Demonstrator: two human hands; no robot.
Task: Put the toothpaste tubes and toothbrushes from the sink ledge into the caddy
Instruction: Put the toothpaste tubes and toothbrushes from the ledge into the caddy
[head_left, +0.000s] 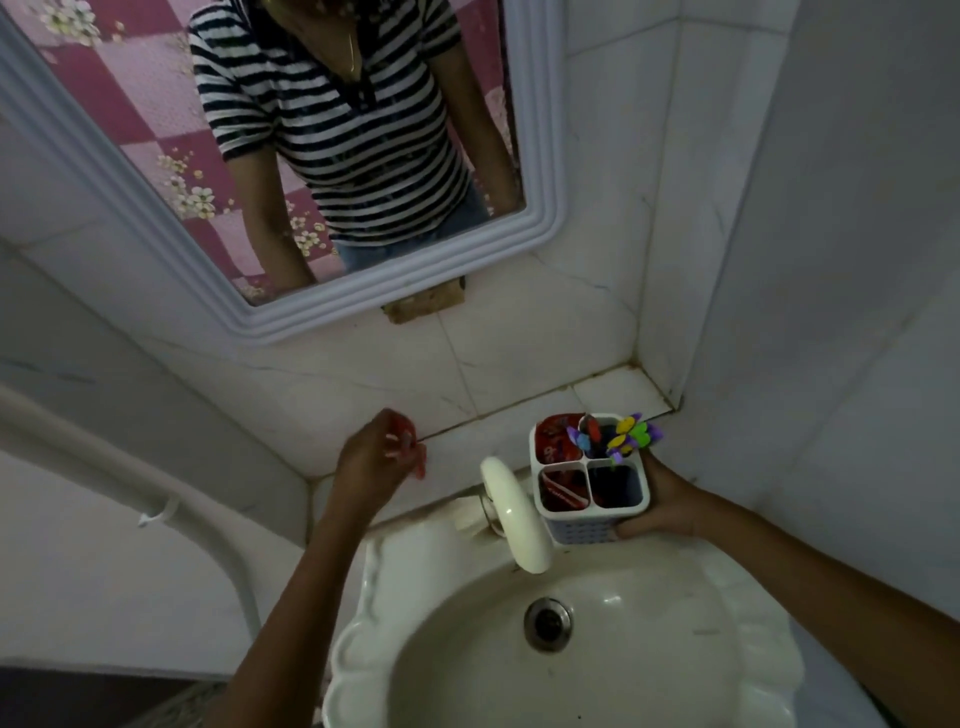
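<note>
A white four-compartment caddy (592, 530) stands on the tiled ledge right of the tap, and my right hand (662, 506) grips its right side. Red toothpaste tubes (560, 439) fill the two left compartments. Toothbrushes with colourful flower-shaped tops (631, 436) stick out of the back right compartment. The front right compartment looks dark inside. My left hand (376, 457) hovers over the ledge to the left, fingers closed around a small red item (410, 441), blurred by motion; what it is cannot be told.
A white sink (519, 675) with a drain lies below, its cream tap (514, 514) just left of the caddy. A mirror (535, 228) hangs on the tiled wall above. A white pipe (156, 499) runs at the left.
</note>
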